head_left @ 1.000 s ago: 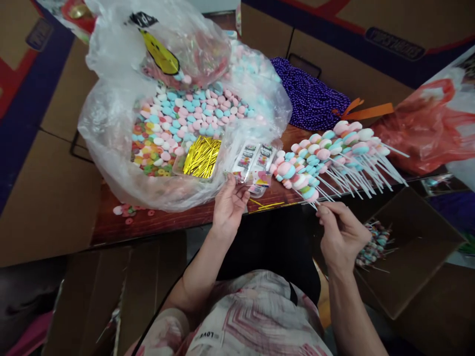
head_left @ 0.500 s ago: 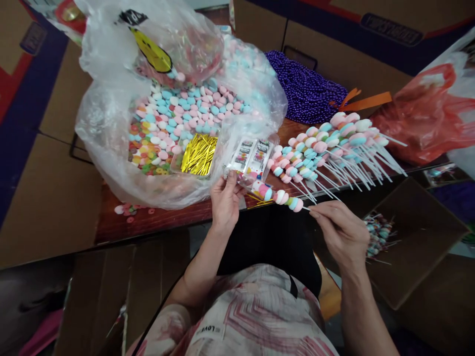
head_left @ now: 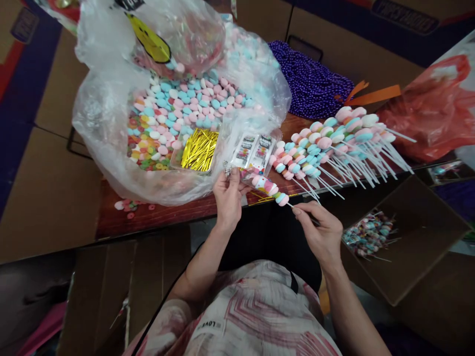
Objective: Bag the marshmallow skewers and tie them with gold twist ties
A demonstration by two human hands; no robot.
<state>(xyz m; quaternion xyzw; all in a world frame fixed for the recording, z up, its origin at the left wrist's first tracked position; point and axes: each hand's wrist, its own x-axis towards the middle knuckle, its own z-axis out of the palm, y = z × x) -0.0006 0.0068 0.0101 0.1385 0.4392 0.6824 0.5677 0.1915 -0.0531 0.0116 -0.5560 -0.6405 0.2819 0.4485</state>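
My right hand (head_left: 318,230) pinches the white stick of a candy skewer (head_left: 272,188) strung with pink, blue and white marshmallow pieces. The skewer's far end sits inside a small clear printed bag (head_left: 250,174) that my left hand (head_left: 227,194) holds by its mouth at the table's front edge. More flat clear bags (head_left: 253,150) lie just behind. A pile of finished candy skewers (head_left: 334,141) rests on the red-brown table (head_left: 159,217) to the right.
A big clear plastic sack (head_left: 111,123) of loose pastel candies holds a tray of gold twist ties (head_left: 198,151). Purple beads (head_left: 308,84) and a red plastic bag (head_left: 434,113) lie behind. A cardboard box (head_left: 415,237) with wrapped skewers stands at lower right.
My right hand took one skewer from the pile and carried it left; its candy end has slid into the clear bag held by my left hand.
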